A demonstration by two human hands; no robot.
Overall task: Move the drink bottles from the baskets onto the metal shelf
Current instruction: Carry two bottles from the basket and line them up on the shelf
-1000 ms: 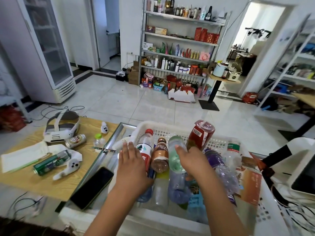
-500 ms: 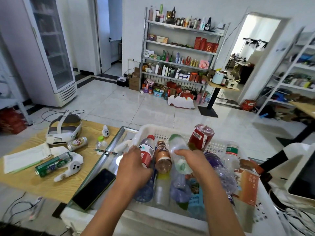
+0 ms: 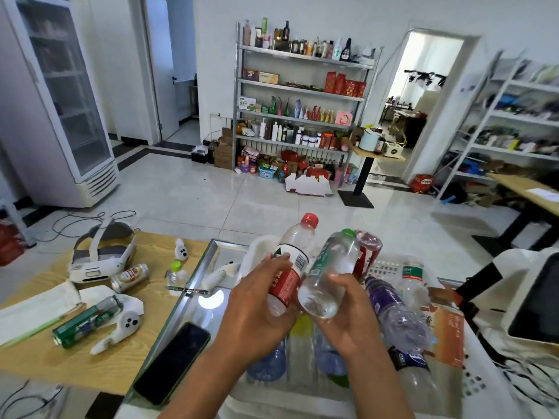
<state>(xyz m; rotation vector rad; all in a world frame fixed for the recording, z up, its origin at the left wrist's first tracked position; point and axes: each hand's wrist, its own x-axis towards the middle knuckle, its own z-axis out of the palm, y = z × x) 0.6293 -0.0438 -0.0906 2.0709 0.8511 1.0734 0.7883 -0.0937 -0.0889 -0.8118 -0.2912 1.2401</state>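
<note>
My left hand (image 3: 260,309) grips a clear water bottle with a red cap and red label (image 3: 295,255), lifted above the white basket (image 3: 390,266). My right hand (image 3: 348,316) grips a clear bottle with a green cap and green label (image 3: 331,267), tilted beside the first so the two nearly touch. Several bottles remain in the basket: a purple one (image 3: 390,309), a green-labelled clear one (image 3: 411,276), a red can-shaped one (image 3: 367,252) and blue ones below my wrists. The metal shelf (image 3: 302,92) stands across the room against the far wall, full of goods.
A black phone (image 3: 172,362) lies on the glass counter at my left. The wooden table (image 3: 90,358) holds a headset (image 3: 101,252), two controllers, a green can (image 3: 87,320) and another can. A fridge (image 3: 57,101) stands left; a small stand table (image 3: 372,152) beside the shelf.
Both hands have risen out of the basket, each lifting a bottle upward. The camera view has also tilted up a little.
</note>
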